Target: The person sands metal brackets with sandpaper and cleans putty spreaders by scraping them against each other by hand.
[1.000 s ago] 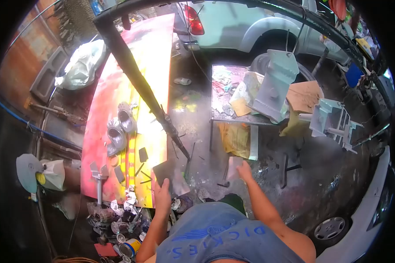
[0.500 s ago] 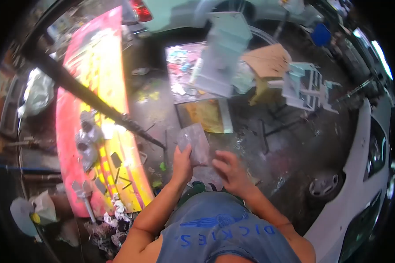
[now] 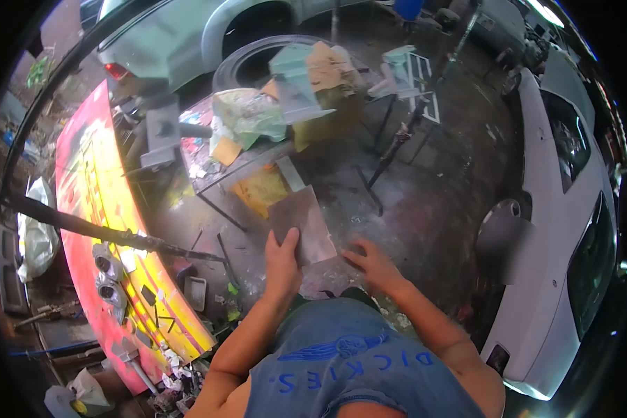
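My left hand [image 3: 283, 261] grips a flat rectangular grey-brown sheet [image 3: 303, 226] that looks like sandpaper. The thumb lies across its face, and the other fingers are hidden behind it. Just beyond the sheet's lower right corner is my right hand [image 3: 374, 265], fingers partly curled and apart. I cannot tell whether its fingertips touch the edge. Behind the sheet, a yellow-brown piece of paper [image 3: 261, 189] shows below a cluttered table [image 3: 219, 177].
A pink and yellow car panel [image 3: 111, 230] lies to the left, with a dark pole [image 3: 118, 233] crossing it. Papers [image 3: 247, 115] cover the table ahead. A white car [image 3: 536, 292] stands right, a light-coloured vehicle [image 3: 160, 42] behind. A metal stand [image 3: 380, 174] is right of centre.
My view has swung, so the table and panel appear further left. The sheet now shows a darker, wider face in my left hand. My right hand remains close to its right edge.
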Tool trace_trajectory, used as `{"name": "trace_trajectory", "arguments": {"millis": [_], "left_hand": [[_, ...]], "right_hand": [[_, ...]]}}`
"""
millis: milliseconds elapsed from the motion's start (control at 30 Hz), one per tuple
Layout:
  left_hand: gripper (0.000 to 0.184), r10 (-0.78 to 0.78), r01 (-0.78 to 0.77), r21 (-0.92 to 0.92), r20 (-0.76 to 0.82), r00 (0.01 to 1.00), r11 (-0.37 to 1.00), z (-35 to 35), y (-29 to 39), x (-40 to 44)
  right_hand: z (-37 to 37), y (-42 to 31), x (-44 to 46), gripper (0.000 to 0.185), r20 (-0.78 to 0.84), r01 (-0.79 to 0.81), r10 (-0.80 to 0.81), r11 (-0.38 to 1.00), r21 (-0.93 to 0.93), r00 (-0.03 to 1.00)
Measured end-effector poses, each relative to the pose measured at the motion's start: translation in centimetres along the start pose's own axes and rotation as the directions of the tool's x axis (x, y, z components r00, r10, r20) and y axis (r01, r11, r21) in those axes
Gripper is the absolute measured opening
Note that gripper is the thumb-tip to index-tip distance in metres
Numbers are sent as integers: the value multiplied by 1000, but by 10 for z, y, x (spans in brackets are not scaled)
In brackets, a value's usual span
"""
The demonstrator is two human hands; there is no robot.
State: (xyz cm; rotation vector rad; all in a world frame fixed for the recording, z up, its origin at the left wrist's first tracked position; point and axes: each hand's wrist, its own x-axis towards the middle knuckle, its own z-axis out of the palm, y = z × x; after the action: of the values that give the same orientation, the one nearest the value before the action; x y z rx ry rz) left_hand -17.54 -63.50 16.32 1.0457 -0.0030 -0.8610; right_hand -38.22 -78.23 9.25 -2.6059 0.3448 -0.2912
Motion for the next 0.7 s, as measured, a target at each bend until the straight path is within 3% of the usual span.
{"name": "trace_trajectory", "arguments": {"millis": [100, 200, 300, 400, 500, 600, 700], "left_hand": [[40, 31, -49, 110, 155, 987, 993, 23, -20, 8], [42, -82, 62, 115, 175, 981, 991, 49, -34, -3], [46, -178, 131, 194, 248, 952, 972, 68, -56, -18], [51, -278, 219, 202, 342, 897, 955, 92, -70, -37], [53, -357, 318, 163, 400, 844, 934, 109, -89, -50], [52, -398, 368, 153, 390, 831, 917, 128, -90, -59], [51, -345, 296, 190, 326, 880, 936, 132, -88, -48]], "right_hand": [[-45, 42, -38, 49, 81, -247, 236, 954, 170, 968], [-126, 29, -38, 47, 158, -590, 595, 658, 469, 788], [-136, 54, -40, 52, -82, -210, 512, 487, 847, 855], [-137, 64, -28, 60, -144, -30, 479, 337, 941, 866], [-137, 63, -23, 63, -91, -64, 526, 269, 961, 846], [-133, 62, -35, 67, -189, -45, 535, 392, 919, 824], [-119, 73, -76, 68, -178, -186, 542, 549, 815, 821]]}}
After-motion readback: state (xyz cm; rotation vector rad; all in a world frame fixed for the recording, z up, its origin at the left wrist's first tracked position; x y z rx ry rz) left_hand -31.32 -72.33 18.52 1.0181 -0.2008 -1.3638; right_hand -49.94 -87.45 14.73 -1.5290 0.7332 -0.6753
